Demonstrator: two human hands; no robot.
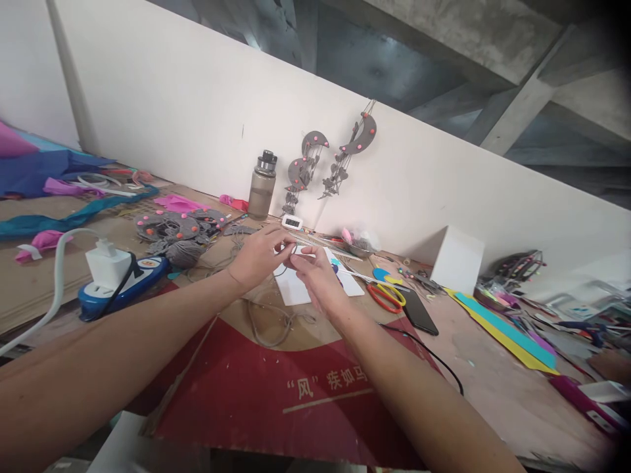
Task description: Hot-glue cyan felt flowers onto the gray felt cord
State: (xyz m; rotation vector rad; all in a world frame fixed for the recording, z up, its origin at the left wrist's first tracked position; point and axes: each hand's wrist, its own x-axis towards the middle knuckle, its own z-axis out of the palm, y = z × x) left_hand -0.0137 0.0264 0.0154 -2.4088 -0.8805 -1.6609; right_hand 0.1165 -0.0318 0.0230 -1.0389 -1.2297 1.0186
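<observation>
Both hands meet above a white sheet (292, 289) at the middle of the table. My left hand (263, 255) pinches a thin grey cord (294, 251), which forms a small loop between the fingertips. The fingers of my right hand (315, 270) are closed on the same cord from the other side. More grey cord (261, 335) trails down over the red and tan cardboard (246, 394). Right of the hands lie scissors (387, 299) with red and yellow handles, their blades pointing left. A ball of grey yarn (183, 253) sits at the left.
Behind the hands stand a bottle (261, 187) and a small digital timer (292, 223). A black phone (419, 311) lies right of the scissors. A blue power strip (125, 289) with a white charger is at the left. Grey moon-shaped hangings (362, 136) hang on the wall.
</observation>
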